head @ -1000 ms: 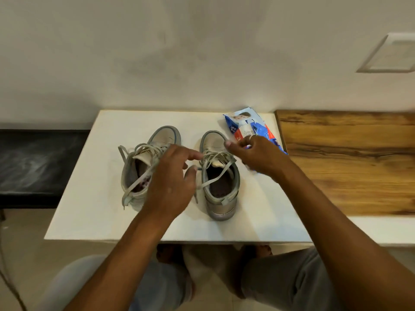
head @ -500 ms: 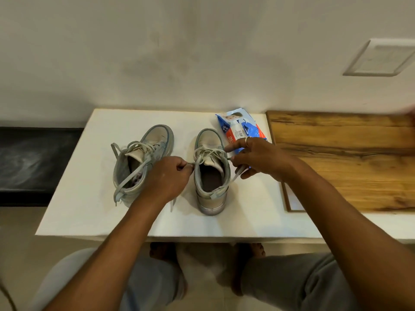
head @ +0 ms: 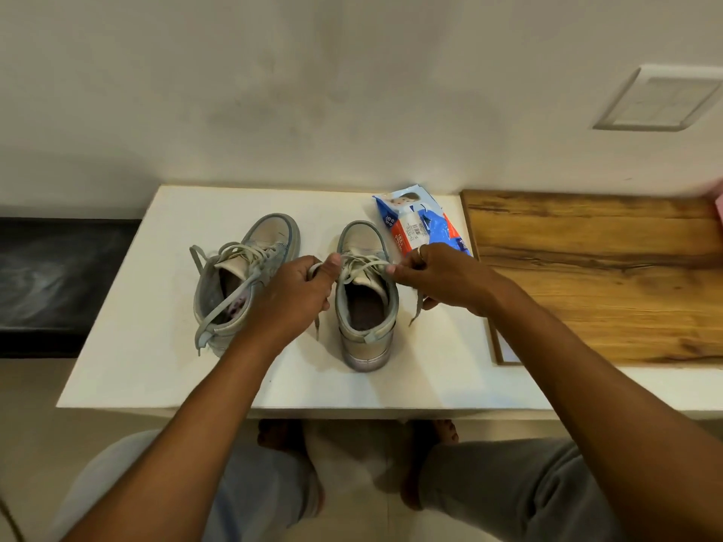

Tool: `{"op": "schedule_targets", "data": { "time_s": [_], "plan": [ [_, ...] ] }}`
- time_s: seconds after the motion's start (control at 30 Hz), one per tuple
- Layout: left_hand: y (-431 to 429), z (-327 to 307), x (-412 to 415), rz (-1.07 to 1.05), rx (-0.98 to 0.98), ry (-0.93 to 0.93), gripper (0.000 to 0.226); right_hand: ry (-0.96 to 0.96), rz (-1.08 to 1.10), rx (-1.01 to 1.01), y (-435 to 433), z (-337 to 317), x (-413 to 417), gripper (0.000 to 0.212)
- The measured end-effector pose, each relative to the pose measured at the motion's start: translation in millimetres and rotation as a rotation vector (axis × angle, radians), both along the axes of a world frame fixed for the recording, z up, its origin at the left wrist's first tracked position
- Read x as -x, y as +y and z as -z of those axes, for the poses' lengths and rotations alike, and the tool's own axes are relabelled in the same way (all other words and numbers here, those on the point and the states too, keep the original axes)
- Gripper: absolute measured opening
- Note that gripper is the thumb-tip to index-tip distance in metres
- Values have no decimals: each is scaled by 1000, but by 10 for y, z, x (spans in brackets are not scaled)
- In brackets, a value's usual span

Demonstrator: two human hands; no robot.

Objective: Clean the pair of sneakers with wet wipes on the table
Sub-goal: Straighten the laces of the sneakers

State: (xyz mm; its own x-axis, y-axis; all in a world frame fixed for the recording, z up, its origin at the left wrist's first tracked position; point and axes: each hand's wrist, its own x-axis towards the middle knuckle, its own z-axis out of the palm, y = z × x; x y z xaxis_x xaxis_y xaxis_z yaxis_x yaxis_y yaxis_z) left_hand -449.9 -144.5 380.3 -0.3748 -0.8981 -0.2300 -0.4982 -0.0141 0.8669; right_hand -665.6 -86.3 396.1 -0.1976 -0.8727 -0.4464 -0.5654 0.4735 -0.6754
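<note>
Now the left hand (head: 297,295) pinches a lace (head: 365,263) of the right sneaker (head: 367,346), the right hand (head: 440,275) grips the other end; the left sneaker (head: 270,233) stands just beside, wipes pack (head: 424,224) behind, on the table (head: 156,346).

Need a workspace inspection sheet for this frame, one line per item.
Surface: white table; it carries the sneakers and the wipes.
Job's things: left sneaker and right sneaker stand side by side, toes to the wall; the wet wipes pack lies behind the right one, with no wipe out.
Clutter: wooden board at the table's right end.
Grippers: left hand and right hand each grip the right sneaker's laces, one on each side.
Cables: thin dark line at the lower left edge, maybe a cord; cannot tell.
Surroundings: wall with a wall plate; dark bench to the left.
</note>
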Motion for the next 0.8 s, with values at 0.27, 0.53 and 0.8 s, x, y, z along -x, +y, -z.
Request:
{"op": "schedule_targets", "data": {
  "time_s": [0.27, 0.53, 0.8],
  "plan": [
    [-23, -6, 58, -277, -440, 396, 40, -345, 269, 9, -18, 67, -33, 24],
    [-31, -78, 21, -345, -486, 474, 35, -435, 384, -2, 25, 45, -26, 17],
    [-91, -38, -61, -381, -582, 663, 32, -563, 518, 44, 33, 23, -10, 20]
  ]
}}
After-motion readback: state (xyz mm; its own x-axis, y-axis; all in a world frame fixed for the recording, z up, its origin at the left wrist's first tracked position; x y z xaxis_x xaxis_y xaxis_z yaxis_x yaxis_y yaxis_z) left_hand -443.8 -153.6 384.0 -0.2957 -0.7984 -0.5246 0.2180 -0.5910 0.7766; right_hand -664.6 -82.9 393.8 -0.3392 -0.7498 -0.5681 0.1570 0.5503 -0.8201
